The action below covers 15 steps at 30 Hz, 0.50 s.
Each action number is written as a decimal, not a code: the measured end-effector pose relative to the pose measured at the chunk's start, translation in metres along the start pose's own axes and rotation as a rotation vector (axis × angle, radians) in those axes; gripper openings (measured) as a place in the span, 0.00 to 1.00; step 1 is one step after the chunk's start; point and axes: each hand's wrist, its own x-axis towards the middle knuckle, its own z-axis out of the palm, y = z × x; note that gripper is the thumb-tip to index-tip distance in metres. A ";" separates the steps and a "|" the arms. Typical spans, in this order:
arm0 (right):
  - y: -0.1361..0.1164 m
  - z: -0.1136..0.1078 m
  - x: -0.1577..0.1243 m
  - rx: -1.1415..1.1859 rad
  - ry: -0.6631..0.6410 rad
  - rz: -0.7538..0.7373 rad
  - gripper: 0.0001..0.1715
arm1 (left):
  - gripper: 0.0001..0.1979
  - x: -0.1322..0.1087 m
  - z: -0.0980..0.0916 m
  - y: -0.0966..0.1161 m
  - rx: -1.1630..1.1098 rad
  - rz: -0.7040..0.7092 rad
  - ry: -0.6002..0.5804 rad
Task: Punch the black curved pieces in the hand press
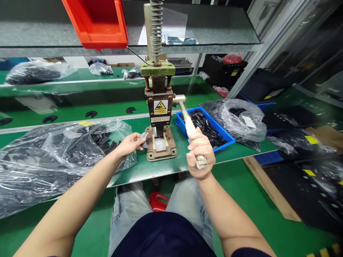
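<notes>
Between the thumb and fingers of my left hand [132, 144] is a thin, dark grey curved piece [144, 139], held beside the base of a hand press [160, 94]. My right hand [200, 153] is wrapped round the press's lever [189, 123], which slants from the pivot down toward me. A pale block [160, 144] sits on the press base [171, 142] under the ram. Left of the press lies an open clear plastic bag [66, 153] with many similar curved pieces [103, 139]. Behind my right hand, a blue tray [226, 143] holds small black parts [206, 126].
Curved black pieces [91, 114] lie spaced along the green strip behind the press. A red bin [99, 25] hangs over the upper shelf's edge [222, 48]. Another plastic bag [237, 121] rests right of the tray. A tall spring [157, 28] rises above the press.
</notes>
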 end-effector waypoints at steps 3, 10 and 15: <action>-0.001 0.000 0.000 0.016 -0.002 -0.002 0.05 | 0.26 0.009 0.015 0.004 0.010 -0.028 -0.025; -0.001 -0.001 0.001 -0.003 -0.019 -0.011 0.04 | 0.19 0.030 0.043 0.011 0.071 -0.068 -0.065; -0.002 0.000 0.001 0.032 0.004 -0.019 0.05 | 0.17 0.036 0.049 0.016 0.117 -0.083 -0.102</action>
